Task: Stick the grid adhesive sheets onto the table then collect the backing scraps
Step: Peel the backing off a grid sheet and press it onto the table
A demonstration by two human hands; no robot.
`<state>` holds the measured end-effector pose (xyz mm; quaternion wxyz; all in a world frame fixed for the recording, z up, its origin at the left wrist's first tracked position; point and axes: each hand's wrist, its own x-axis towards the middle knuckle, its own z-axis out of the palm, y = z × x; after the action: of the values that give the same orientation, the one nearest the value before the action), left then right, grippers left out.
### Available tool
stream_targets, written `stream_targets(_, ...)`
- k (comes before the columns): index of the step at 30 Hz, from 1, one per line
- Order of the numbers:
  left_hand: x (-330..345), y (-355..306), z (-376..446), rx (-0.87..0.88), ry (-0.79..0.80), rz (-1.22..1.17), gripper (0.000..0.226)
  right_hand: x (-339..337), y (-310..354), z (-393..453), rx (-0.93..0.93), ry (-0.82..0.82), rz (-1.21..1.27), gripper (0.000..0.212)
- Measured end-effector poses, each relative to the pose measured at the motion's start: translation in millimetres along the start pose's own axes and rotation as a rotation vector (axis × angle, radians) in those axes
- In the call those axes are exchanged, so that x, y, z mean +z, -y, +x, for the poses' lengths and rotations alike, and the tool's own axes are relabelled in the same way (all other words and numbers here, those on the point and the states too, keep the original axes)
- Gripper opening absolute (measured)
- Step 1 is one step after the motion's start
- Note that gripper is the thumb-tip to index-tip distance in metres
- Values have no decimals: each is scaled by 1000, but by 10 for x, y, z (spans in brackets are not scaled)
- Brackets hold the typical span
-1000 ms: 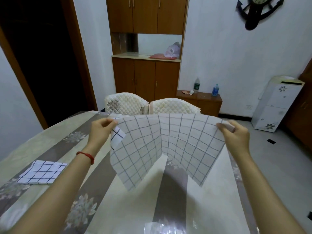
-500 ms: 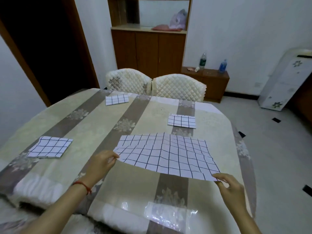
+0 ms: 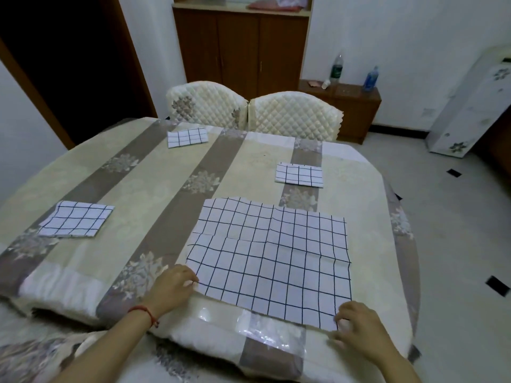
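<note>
The large grid sheet (image 3: 272, 261) lies spread flat on the table (image 3: 149, 194), white with a dark blue-black square grid. It shows fold creases: one running up the middle and one crossing it, with a small step in the left edge where the cross crease meets it, and slight ripples along its right side.

The left hand (image 3: 171, 288) rests at the sheet's near left corner, fingers curled down, fingertips (image 3: 193, 281) touching the sheet's edge; whether that grip pinches the corner or only presses it cannot be told. The right hand (image 3: 359, 327) sits at the near right corner with fingers bent, their tips at the edge; its grip state is equally unclear. A red string bracelet (image 3: 143, 313) circles the left wrist.

Three smaller folded grid sheets lie well beyond the hands: one (image 3: 76, 219) far to the left of the left hand, one (image 3: 188, 137) at the far side of the table near the two quilted chairs (image 3: 249, 111), and one (image 3: 299, 174) just past the large sheet's far edge, ahead of the right hand. A clear plastic cover over the striped floral tablecloth (image 3: 124, 167) glints between the hands.
</note>
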<state>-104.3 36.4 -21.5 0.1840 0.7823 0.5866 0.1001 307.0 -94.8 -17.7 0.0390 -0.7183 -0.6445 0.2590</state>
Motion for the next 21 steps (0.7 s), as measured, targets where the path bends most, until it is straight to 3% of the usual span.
stream_targets(3, 4, -1, 48, -15, -52, -59, 15, -79, 76, 94, -8, -22, -14, 47)
stream_targets(6, 7, -28, 214, -71, -159, -39, 17, -71, 224, 301, 18, -210, 112, 41)
stream_targets(8, 28, -63, 356, -216, -179, -60, 27, -26, 338, 509, 53, -281, 201, 42)
stream_targets(12, 97, -107, 591, -487, -112, -232, 46, 151, 450, 907, 56, -252, 126, 55)
stream_targets(15, 150, -115, 711, -576, -115, -329, 53, 358, 406, 1015, 103, -163, 0, 58)
stream_targets(21, 168, -74, 819, -749, -95, -655, 57, 542, 326, 955, 114, -203, -104, 58)
